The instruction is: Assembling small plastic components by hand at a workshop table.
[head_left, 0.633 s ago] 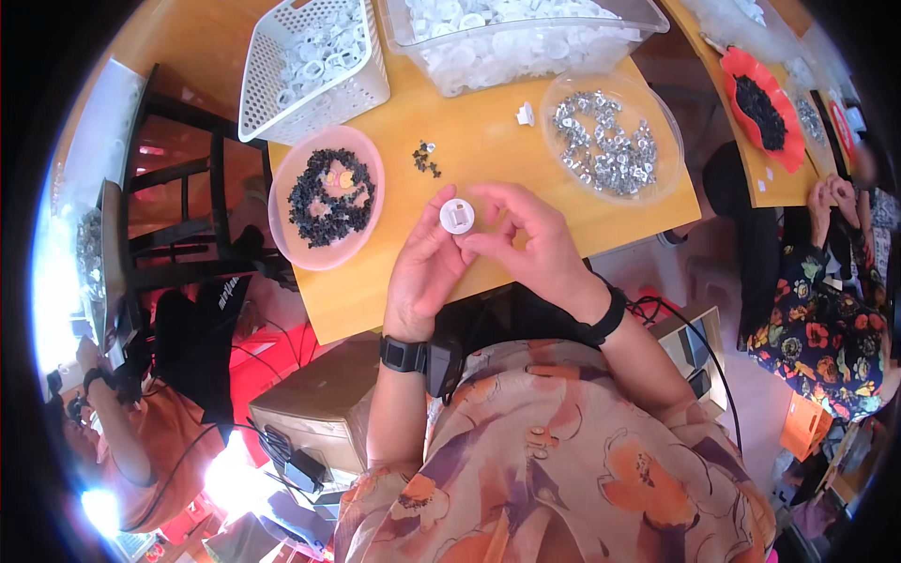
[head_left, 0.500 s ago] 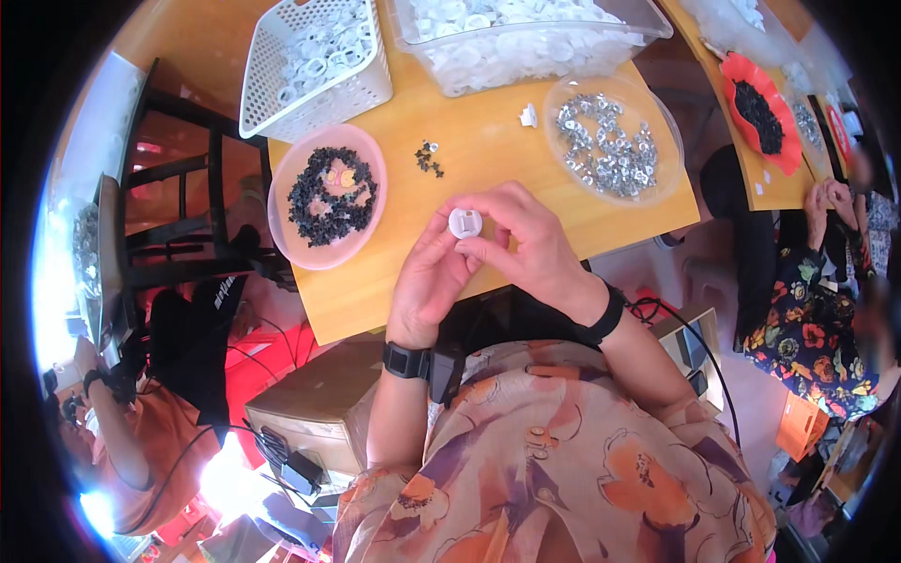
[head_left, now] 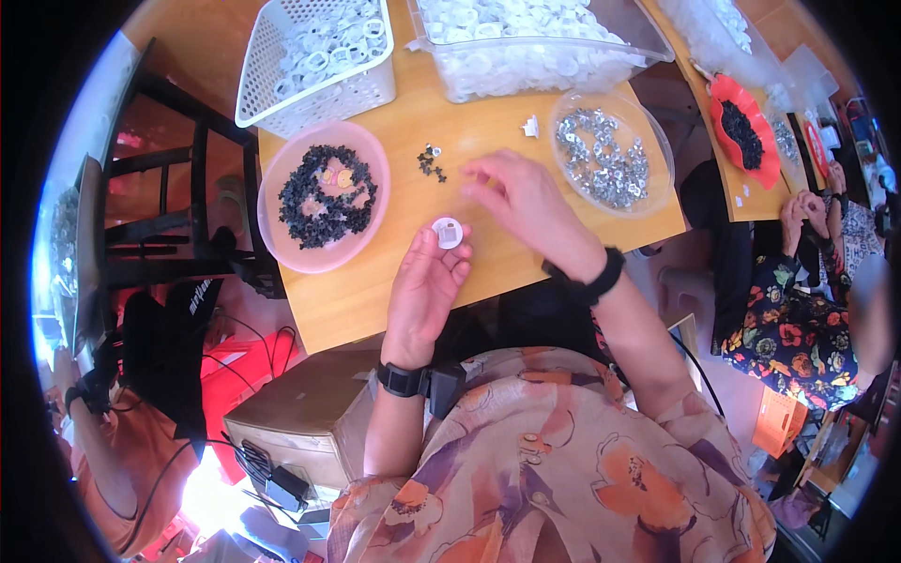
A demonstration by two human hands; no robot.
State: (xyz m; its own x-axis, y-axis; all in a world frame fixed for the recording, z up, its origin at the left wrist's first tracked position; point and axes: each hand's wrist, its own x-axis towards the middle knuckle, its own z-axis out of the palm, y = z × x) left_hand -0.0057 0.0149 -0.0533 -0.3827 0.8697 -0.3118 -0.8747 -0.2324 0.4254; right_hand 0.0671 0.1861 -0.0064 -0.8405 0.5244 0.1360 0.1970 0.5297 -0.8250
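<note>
- White round cap [head_left: 448,232] pinched at fingertips of left hand [head_left: 424,291], over wooden table [head_left: 488,127].
- Right hand [head_left: 526,202] apart from left, fingers loose, holding nothing, just right of cap.
- Small black bits [head_left: 431,161] just above both hands.
- Pink bowl [head_left: 274,235] of black bits left of left hand.
- Clear bowl [head_left: 657,141] of shiny metal bits beyond right hand.

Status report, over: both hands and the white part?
Left hand holds round white part. Right hand empty, near small black pieces. Nothing between them.

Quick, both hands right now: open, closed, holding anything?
Left hand: holding a small white round cap at its fingertips.
Right hand: open, empty, over the wooden table.
</note>
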